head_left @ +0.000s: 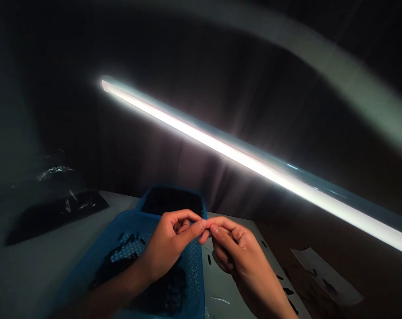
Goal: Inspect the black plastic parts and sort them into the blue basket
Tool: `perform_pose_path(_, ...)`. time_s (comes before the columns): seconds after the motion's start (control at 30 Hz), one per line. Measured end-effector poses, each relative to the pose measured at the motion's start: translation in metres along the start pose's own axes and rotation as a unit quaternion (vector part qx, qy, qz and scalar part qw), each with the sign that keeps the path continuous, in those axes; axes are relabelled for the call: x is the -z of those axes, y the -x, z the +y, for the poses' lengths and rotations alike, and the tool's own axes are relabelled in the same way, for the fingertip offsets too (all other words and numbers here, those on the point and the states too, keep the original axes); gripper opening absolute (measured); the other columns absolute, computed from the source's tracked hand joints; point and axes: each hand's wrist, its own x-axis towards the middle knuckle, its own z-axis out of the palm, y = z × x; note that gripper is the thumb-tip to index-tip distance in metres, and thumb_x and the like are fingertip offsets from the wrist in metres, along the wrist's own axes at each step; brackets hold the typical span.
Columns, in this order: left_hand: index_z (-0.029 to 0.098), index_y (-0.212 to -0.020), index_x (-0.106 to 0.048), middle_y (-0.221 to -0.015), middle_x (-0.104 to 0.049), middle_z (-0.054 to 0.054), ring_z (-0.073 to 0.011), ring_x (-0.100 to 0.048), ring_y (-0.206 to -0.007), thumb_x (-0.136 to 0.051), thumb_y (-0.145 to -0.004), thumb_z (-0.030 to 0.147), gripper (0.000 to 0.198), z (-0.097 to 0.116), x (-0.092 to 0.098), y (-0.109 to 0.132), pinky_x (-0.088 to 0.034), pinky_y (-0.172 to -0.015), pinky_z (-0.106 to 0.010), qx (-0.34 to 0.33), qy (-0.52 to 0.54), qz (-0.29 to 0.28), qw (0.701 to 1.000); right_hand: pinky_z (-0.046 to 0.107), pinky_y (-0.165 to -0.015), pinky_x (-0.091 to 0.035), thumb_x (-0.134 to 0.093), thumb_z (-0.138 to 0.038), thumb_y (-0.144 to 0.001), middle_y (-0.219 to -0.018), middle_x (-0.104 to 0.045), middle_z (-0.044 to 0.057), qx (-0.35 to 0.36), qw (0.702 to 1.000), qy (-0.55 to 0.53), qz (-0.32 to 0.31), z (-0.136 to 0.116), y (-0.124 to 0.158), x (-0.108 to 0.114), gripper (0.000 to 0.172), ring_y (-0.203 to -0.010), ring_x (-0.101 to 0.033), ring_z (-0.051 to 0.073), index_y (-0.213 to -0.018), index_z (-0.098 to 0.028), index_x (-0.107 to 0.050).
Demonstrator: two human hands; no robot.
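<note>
My left hand [174, 237] and my right hand [236, 248] meet fingertip to fingertip above the right rim of a blue perforated plastic basket [197, 252]. Both hands are closed in a pinch, thumb against forefinger. Whatever sits between the fingertips is hidden or too small to name. Below my left forearm, the basket holds many small dark elongated pieces [161, 288]. One similar dark piece [209, 259] lies on the white table [217, 283] just left of my right hand.
A lit tube lamp [220, 147] slants across above the hands. Behind stands a second blue basket [204, 206] with dark contents. At left lies a clear plastic bag [68, 208] with dark contents. A pale sheet [327, 274] with dark bits is at right. More dark pieces [288, 291] lie near the table's right edge.
</note>
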Motion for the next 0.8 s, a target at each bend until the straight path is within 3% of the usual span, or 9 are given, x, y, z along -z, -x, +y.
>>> perform_pose_path(0.13, 0.018, -0.085, -0.077, -0.062, -0.060, 0.000, -0.0098, -0.029, -0.053, -0.070, -0.083, 0.035, 0.019, 0.004, 0.003, 0.001, -0.028, -0.048, -0.023, -0.046, -0.071, 0.004, 0.996, 0.021, -0.043, -0.015, -0.067, -0.039, -0.090, -0.070, -0.059, -0.005, 0.019, 1.000, 0.002, 0.021, -0.001, 0.003, -0.001, 0.026, -0.045, -0.023, 0.004, -0.101, -0.022, -0.052)
perform_pose_path(0.33, 0.021, -0.084, -0.080, -0.053, -0.032, 0.006, -0.0091, -0.028, -0.051, -0.072, -0.081, 0.036, 0.017, 0.014, 0.006, 0.006, -0.030, -0.048, -0.021, -0.070, -0.070, 0.075, 0.992, 0.023, -0.044, -0.016, -0.067, -0.044, -0.088, -0.069, -0.063, -0.001, 0.057, 0.994, 0.070, 0.057, -0.007, 0.007, -0.007, 0.030, -0.047, -0.025, 0.006, -0.099, -0.019, -0.054)
perform_pose_path(0.47, 0.022, -0.086, -0.081, -0.055, -0.033, 0.005, -0.0093, -0.031, -0.052, -0.074, -0.080, 0.038, 0.019, 0.018, 0.007, 0.006, -0.032, -0.049, -0.022, -0.081, -0.067, 0.085, 0.991, 0.024, -0.042, -0.017, -0.067, -0.043, -0.088, -0.065, -0.062, -0.001, 0.111, 0.979, 0.142, 0.094, -0.008, 0.009, -0.008, 0.024, -0.045, -0.029, 0.008, -0.095, -0.021, -0.060)
perform_pose_path(0.67, 0.024, -0.088, -0.080, -0.055, -0.032, 0.007, -0.0080, -0.030, -0.051, -0.078, -0.078, 0.036, 0.016, 0.016, 0.008, 0.007, -0.033, -0.050, -0.020, -0.105, -0.083, 0.094, 0.987, 0.027, -0.054, -0.034, -0.064, -0.040, -0.091, -0.062, -0.063, 0.000, 0.177, 0.953, 0.210, 0.128, -0.004, 0.010, -0.009, 0.017, -0.063, -0.053, 0.017, -0.091, -0.022, -0.063)
perform_pose_path(0.8, 0.024, -0.086, -0.081, -0.056, -0.036, 0.006, -0.0080, -0.032, -0.051, -0.080, -0.077, 0.029, 0.010, 0.017, 0.007, 0.008, -0.033, -0.049, -0.020, -0.157, -0.107, 0.110, 0.976, 0.026, -0.049, -0.030, -0.064, -0.041, -0.090, -0.063, -0.063, 0.000, 0.166, 0.958, 0.194, 0.133, -0.004, 0.010, -0.010, 0.019, -0.057, -0.048, 0.015, -0.092, -0.022, -0.063)
